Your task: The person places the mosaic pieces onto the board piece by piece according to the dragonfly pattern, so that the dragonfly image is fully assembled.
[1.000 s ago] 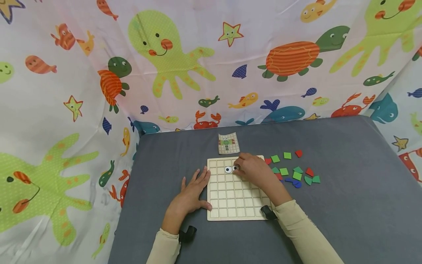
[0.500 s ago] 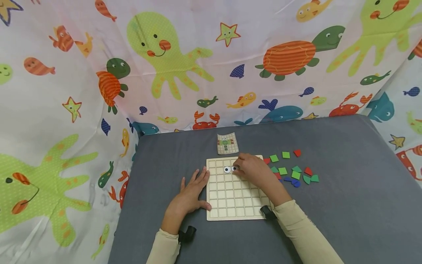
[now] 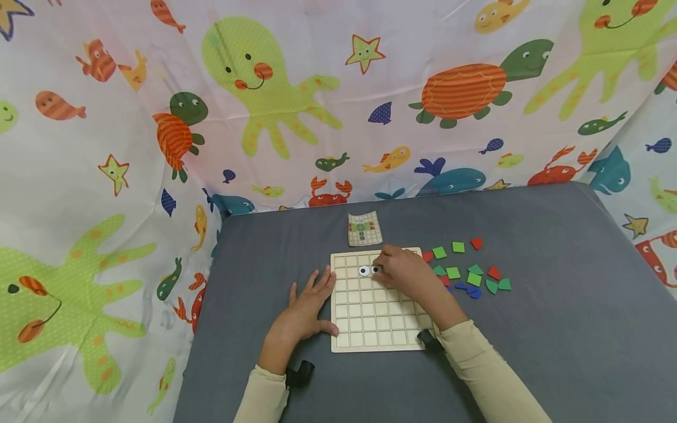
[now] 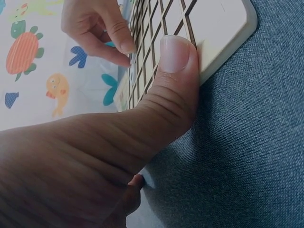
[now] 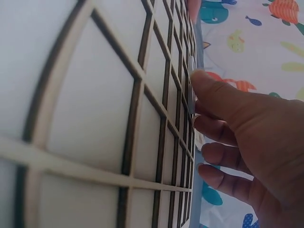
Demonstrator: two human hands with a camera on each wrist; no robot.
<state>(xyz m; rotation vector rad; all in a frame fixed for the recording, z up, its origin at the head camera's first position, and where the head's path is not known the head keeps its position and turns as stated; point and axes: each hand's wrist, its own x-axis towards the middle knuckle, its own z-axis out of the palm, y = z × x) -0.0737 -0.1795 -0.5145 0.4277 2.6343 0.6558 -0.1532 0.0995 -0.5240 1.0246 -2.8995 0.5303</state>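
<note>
A pale wooden grid board (image 3: 370, 326) lies flat on the cloth-covered table. Along its left edge rests my left hand (image 3: 298, 317), fingers spread and straight. Its thumb (image 4: 173, 71) presses on the board's rim near the corner. Over the upper part of the grid, my right hand (image 3: 409, 275) pinches a round white eye piece (image 3: 375, 269) between thumb and index finger, partly covered by the fingertips. A matching eye piece (image 3: 364, 271) sits in the cell just left of it. In the right wrist view, the right hand's other fingers (image 5: 223, 178) curl loosely close to the board.
Right of the board lie several loose flat pieces: light green squares (image 3: 452, 272), red pieces (image 3: 494, 272), dark green pieces (image 3: 491, 286) and blue pieces (image 3: 474, 292). A small pattern card (image 3: 365, 229) lies behind the board. A printed curtain (image 3: 296, 117) rises along the table's back and left side.
</note>
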